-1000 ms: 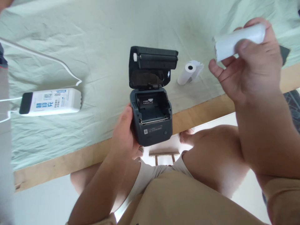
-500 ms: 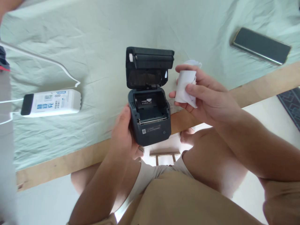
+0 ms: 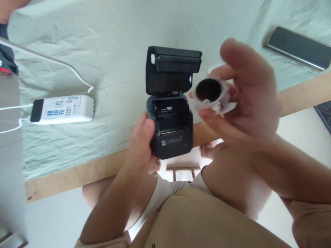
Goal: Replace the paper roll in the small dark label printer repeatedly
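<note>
A small dark label printer tilts over the table's front edge with its lid raised. The paper bay inside shows a printed label and a metal tear bar, with no roll in it. My left hand grips the printer's left side. Just right of the lid, my right hand holds a white paper roll, its dark hollow core facing me. Loose, crumpled paper hangs off the roll by my palm. My thumb is lifted away while other fingers keep the roll; this hand is partly blurred.
A white power strip with cables lies on the pale green cloth at left. A dark phone rests at the right. The table's wooden edge crosses in front of my knees. Part of another person's arm shows at top left.
My right hand has turned the paper roll so its hollow end faces me, and the thumb has lifted off. The printer stays in my left hand, shifted slightly right in view.
</note>
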### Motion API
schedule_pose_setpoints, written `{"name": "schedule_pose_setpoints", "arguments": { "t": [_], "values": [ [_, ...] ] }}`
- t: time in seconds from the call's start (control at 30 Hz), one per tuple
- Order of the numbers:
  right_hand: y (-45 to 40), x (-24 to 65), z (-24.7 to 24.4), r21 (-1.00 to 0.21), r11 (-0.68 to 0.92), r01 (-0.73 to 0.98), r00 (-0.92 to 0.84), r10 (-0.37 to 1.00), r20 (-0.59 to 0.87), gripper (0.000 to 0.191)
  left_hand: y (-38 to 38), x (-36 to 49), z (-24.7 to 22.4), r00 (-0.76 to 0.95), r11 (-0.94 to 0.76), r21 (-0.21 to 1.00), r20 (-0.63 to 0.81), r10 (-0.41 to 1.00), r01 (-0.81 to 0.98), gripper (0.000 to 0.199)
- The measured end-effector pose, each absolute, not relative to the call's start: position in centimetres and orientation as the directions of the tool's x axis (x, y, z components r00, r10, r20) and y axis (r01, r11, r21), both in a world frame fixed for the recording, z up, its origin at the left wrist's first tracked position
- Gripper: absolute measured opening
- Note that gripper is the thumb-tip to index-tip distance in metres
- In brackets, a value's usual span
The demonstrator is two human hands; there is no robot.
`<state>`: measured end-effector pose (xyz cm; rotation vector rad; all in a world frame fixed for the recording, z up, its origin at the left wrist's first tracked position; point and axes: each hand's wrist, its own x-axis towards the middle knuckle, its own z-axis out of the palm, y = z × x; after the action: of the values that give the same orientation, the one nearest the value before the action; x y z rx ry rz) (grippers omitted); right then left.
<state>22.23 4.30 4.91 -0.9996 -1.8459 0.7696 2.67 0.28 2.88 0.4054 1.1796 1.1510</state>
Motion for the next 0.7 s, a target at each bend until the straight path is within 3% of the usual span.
{"name": "schedule_pose_setpoints", "arguments": {
  "t": [0.1, 0.23, 0.53, 0.7],
  "values": [
    [4.9, 21.0, 4.9, -0.656, 0.625, 0.423, -0.451, 0.773, 0.446, 0.031, -0.2, 2.4, 2.5, -0.023, 0.328, 0.825, -0.380, 0.925, -0.461, 0.043],
    [6.4, 20.1, 3.7, -0.510, 0.702, 0.497, -0.513, 0.711, 0.480, 0.020, -0.4, 2.3, 2.2, -0.045, 0.313, 0.830, -0.374, 0.926, -0.462, 0.042],
    [6.2, 20.4, 3.5, -0.409, 0.823, 0.394, -0.518, 0.567, 0.641, 0.021, -0.2, 2.1, 2.4, -0.058, 0.354, 0.824, -0.420, 0.906, -0.442, 0.040],
    [4.7, 20.4, 3.4, -0.380, 0.863, 0.333, -0.565, 0.505, 0.652, 0.019, -0.2, 1.8, 2.2, -0.028, 0.322, 0.802, -0.388, 0.921, -0.503, 0.037]
  ]
}}
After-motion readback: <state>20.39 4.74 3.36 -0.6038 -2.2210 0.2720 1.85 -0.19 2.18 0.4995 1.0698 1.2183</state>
